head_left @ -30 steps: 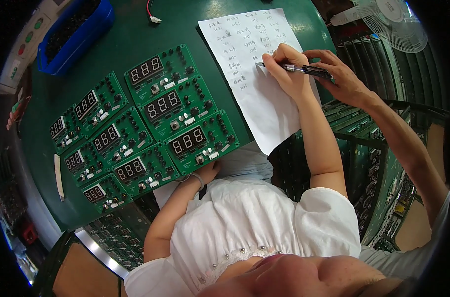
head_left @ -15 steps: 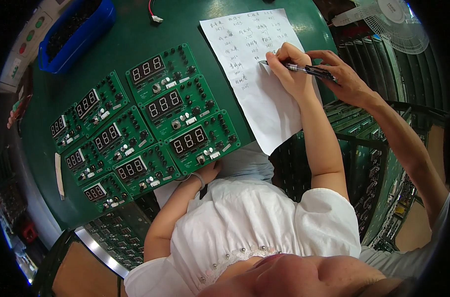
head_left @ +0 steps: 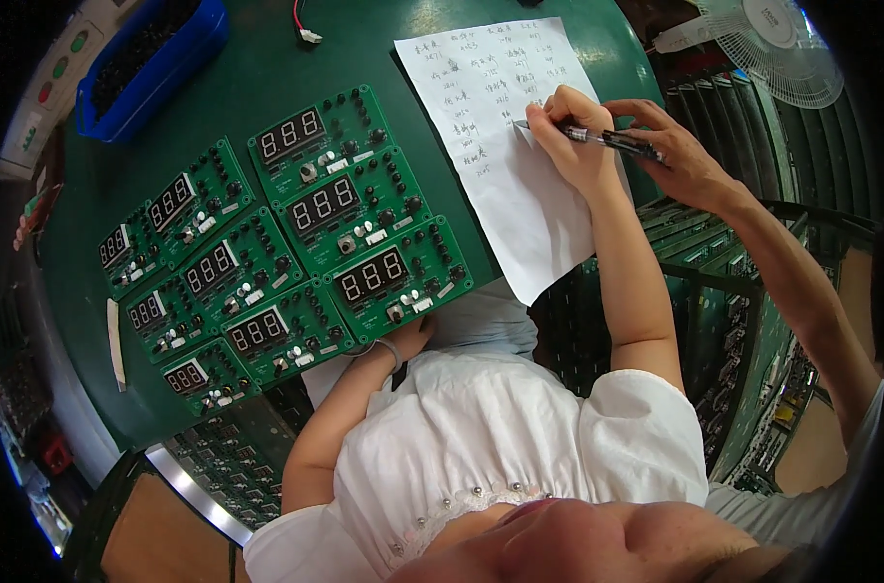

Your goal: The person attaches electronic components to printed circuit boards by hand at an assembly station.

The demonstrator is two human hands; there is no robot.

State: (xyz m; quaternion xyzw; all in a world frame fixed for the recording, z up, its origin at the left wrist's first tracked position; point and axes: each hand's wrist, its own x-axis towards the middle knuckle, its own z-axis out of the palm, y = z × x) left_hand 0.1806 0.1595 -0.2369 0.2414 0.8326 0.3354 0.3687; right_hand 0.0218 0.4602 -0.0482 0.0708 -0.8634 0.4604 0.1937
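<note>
My right hand [head_left: 580,146] is closed around a dark pen [head_left: 617,139], its tip on a white paper sheet [head_left: 529,223] that carries rows of handwriting. Just right of it, a co-worker's hand [head_left: 680,155] reaches in and rests by the sheet's right edge, close to the pen's rear end. My left hand [head_left: 415,338] is low at the table's near edge, beside the nearest circuit board [head_left: 425,255]; its fingers are hidden. Several green circuit boards with three-digit displays, such as one at the far side [head_left: 337,146], lie in rows left of the paper.
A blue bin [head_left: 194,49] of small black parts stands at the far left of the green table [head_left: 257,58]. A cable with a white connector [head_left: 310,37] lies at the back. A white fan [head_left: 782,49] is at the far right, above racks of boards [head_left: 704,321].
The pen and its tip have shifted slightly to the right on the sheet, and its rear end dips a little. My left hand and the co-worker's hand stay in place.
</note>
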